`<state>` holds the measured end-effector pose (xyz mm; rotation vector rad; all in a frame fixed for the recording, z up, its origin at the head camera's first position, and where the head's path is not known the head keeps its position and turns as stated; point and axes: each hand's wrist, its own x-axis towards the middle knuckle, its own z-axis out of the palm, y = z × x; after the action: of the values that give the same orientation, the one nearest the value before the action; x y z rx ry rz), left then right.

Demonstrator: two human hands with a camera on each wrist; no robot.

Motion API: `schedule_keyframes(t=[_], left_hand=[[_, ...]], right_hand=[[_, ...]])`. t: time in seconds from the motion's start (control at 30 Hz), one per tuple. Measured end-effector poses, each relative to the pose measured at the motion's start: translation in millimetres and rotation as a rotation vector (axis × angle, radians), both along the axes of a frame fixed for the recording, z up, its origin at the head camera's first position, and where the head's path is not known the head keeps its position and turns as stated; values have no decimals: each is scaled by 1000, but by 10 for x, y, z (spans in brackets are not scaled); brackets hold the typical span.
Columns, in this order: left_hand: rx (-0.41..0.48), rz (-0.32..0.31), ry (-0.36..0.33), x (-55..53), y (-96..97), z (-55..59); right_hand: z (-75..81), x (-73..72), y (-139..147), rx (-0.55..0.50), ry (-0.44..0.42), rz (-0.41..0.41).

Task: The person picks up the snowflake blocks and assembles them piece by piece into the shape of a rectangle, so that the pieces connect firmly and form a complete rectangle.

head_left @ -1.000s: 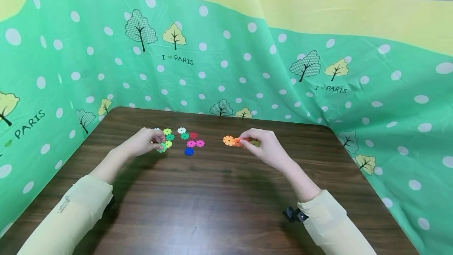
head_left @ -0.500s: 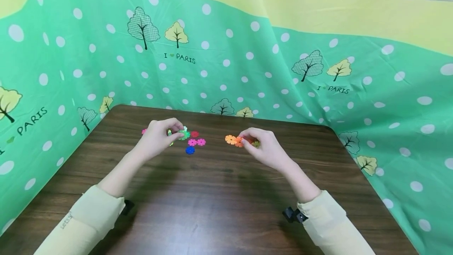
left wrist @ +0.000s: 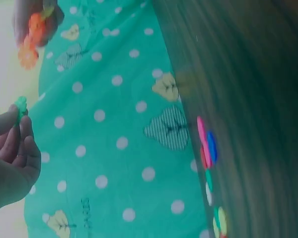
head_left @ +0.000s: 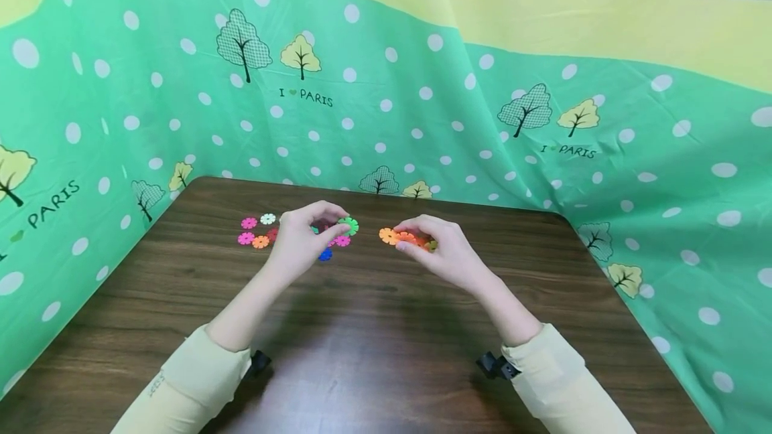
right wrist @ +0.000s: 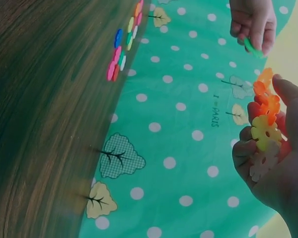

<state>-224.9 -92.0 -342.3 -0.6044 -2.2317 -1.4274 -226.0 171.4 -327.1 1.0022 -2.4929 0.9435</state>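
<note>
Between thumb and fingers, my left hand (head_left: 304,236) pinches a light green flower-shaped snap disc (head_left: 350,226). Across from it, my right hand (head_left: 443,246) grips a chain of joined flower discs (right wrist: 269,106). In the right wrist view that chain runs from orange at the free end (right wrist: 263,82) through yellow (right wrist: 265,133) to a pale disc (right wrist: 263,162) low in the palm. A small gap separates the green disc from the orange end. Both hands are held above the table.
Loose discs lie on the dark wooden table (head_left: 362,340) behind and left of my left hand, among them pink (head_left: 248,223), white (head_left: 268,219), orange (head_left: 261,242) and blue (head_left: 326,254) ones. A green dotted cloth (head_left: 362,126) hangs behind the table.
My left hand has taken a green disc from the loose discs at the left and carried it right, toward the chain. The right hand has stayed nearly in place, still holding the chain.
</note>
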Motion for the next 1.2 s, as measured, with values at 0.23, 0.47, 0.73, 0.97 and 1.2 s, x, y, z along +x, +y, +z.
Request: schedule_keyframes(t=[0.23, 0.47, 0.73, 0.97, 1.2], left_hand=[[55, -22, 40, 45, 203, -23], [70, -22, 74, 70, 281, -52], [104, -9, 57, 114, 344, -70], [152, -6, 50, 177, 395, -104], [214, -13, 31, 212, 430, -132]], right_hand=[[1, 17, -55, -8, 5, -3], [23, 27, -78, -16, 28, 19], [43, 53, -82, -50, 50, 41], [67, 123, -82, -99, 22, 48], [19, 122, -75, -131, -21, 68]])
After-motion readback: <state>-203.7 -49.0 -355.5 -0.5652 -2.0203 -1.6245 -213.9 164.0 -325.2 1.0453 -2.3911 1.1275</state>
